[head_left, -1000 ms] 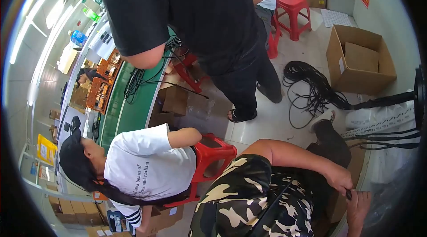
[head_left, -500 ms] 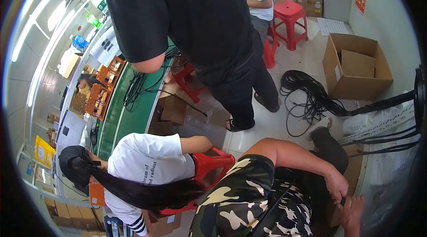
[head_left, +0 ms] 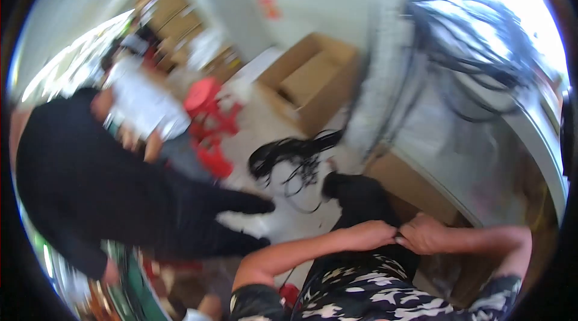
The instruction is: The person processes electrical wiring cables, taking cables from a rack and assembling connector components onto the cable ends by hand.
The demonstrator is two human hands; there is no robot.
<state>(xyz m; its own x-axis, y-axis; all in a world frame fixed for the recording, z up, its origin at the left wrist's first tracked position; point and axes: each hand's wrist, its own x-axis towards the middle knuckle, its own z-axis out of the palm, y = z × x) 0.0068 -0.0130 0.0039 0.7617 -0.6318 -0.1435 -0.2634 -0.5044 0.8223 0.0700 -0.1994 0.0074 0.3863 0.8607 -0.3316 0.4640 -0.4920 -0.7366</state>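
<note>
My left hand (head_left: 372, 235) and my right hand (head_left: 424, 234) meet in front of my lap, over my dark trousers. Both have their fingers pinched together. Between the fingertips shows a small black piece (head_left: 397, 235), possibly a cable end; blur and the fingers hide most of it. Beyond my knee, a bundle of black cables (head_left: 283, 155) lies on the floor, with loose loops trailing from it. More black cables (head_left: 475, 62) hang in coils at the upper right, by a window.
An open cardboard box (head_left: 316, 89) stands by the wall. Red stools (head_left: 208, 110) are farther back. A person in black (head_left: 102, 170) stands at the left, near a person in a white shirt (head_left: 147, 101). Cardboard (head_left: 409, 182) lies right of my leg.
My view has swung to the right, bringing the window and hanging cables into sight. Both hands stay together on the small black piece. The seated person in white has mostly left the view.
</note>
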